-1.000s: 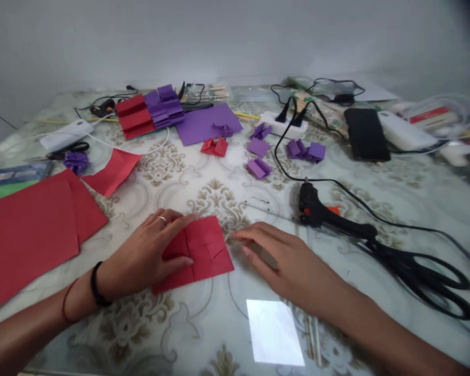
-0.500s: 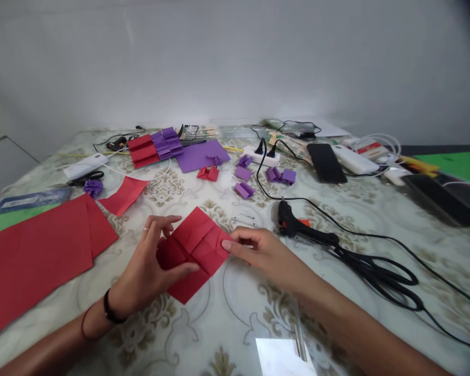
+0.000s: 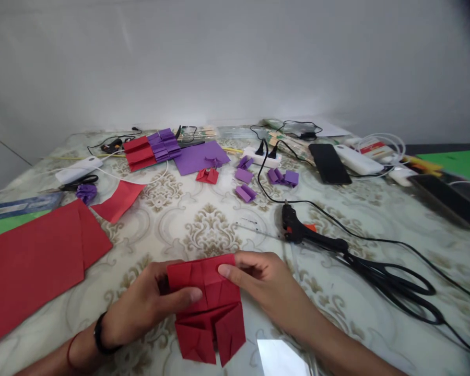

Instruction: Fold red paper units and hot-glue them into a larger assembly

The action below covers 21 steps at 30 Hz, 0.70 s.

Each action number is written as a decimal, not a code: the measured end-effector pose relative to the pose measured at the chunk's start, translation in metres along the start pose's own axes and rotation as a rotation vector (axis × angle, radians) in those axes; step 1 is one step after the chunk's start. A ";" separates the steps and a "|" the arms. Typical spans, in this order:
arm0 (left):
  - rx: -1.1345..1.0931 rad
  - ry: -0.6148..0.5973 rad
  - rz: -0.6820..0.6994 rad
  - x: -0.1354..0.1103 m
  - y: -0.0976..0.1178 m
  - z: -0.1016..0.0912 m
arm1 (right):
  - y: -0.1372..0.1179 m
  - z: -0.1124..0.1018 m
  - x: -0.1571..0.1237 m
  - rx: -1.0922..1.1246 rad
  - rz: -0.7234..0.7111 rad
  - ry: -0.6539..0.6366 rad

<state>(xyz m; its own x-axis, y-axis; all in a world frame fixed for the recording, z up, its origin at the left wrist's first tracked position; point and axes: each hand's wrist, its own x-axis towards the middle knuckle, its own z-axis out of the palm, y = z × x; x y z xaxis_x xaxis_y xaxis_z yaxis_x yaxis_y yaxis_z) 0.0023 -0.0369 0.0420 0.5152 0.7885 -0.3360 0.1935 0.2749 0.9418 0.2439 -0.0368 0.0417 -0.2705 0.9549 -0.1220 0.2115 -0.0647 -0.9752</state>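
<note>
Between my hands is a red folded paper (image 3: 209,297), creased into sections, its lower part split into two flaps that stand partly open. My left hand (image 3: 152,300) grips its left side, thumb lying across the front and fingers behind. On the upper right edge, my right hand (image 3: 258,277) pinches the paper between thumb and fingers. To the right lie a black glue gun (image 3: 297,224) with its cord and black-handled scissors (image 3: 391,282). Large red paper sheets (image 3: 39,261) rest at the left, beside a smaller red paper scrap (image 3: 119,201).
Small purple folded pieces (image 3: 245,193) and a small red folded piece (image 3: 207,175) sit mid-table. Behind them are a purple sheet (image 3: 198,156) and a white power strip (image 3: 260,156) with plugs. Phones, including a black phone (image 3: 330,164), and cables lie at right. A wall rises behind.
The red folded paper has been turned and brought lower, nearer to me. Both hands moved down with it; the left thumb now presses on its front, and lower flaps show.
</note>
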 end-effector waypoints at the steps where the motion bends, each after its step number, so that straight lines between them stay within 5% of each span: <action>1: 0.031 0.019 -0.011 0.000 0.000 -0.001 | 0.001 0.002 -0.001 0.014 0.032 -0.027; 9: 0.132 0.144 -0.006 -0.001 0.004 0.001 | 0.002 0.009 -0.009 0.057 0.095 -0.113; 21: 0.157 0.159 -0.001 -0.005 0.004 0.003 | -0.001 0.007 -0.010 0.080 0.066 -0.110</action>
<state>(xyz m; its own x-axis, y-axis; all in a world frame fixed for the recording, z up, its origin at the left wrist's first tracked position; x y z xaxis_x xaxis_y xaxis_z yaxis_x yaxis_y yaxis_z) 0.0031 -0.0413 0.0478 0.3796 0.8684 -0.3190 0.3276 0.1963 0.9242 0.2396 -0.0488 0.0430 -0.3609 0.9107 -0.2011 0.1576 -0.1530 -0.9756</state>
